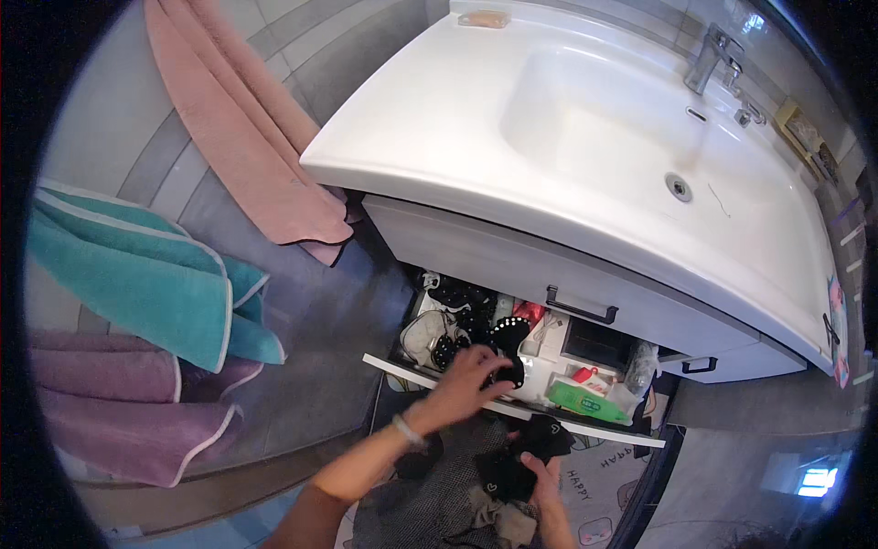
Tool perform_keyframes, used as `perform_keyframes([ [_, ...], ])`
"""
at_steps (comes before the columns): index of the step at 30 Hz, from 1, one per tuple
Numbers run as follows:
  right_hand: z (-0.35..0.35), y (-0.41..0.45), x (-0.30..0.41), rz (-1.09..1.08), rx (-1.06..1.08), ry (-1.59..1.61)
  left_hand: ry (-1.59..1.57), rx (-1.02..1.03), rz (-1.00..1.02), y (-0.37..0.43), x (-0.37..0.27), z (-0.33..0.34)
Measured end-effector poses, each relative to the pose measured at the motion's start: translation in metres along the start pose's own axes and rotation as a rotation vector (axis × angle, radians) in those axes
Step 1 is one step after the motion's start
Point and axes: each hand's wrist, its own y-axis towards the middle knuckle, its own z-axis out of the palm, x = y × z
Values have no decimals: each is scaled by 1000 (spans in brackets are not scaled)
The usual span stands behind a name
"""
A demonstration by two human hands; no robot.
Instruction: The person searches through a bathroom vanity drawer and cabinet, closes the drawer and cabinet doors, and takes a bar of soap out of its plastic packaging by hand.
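My left hand (473, 386) is over the front of a pulled-out drawer (583, 425), its fingers at a black item with pearl-like studs (509, 336); whether they grip it is unclear. Beside it in the drawer lie a pale pouch (424, 335) and black dotted fabric (473, 309). Below the drawer front, my right hand (543, 477) holds a black fabric bow (511, 466) with small heart outlines. A beige fabric piece (504, 518) hangs beneath the bow, near my lap.
The drawer's right side holds a green packet (588, 401), a red-capped item (586, 374) and a dark tray (598, 343). Above is a white washbasin (617, 137) with a chrome faucet (713, 58). Pink (240, 137), teal (137, 267) and purple (130, 425) towels hang at left.
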Motion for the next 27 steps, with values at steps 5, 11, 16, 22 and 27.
perform_keyframes([
  [5,7,3,-7,69,-41,189,589,358,-331,5,113,-18],
  [11,-5,8,-14,-11,-53,104,780,398,-381,6,134,-27],
  [16,-6,8,-22,30,-92,103,699,14,94,49,88,-9],
  [22,8,5,-15,89,-87,141,769,110,183,59,105,10],
  [27,1,5,-10,51,-58,144,461,92,134,66,69,-44],
])
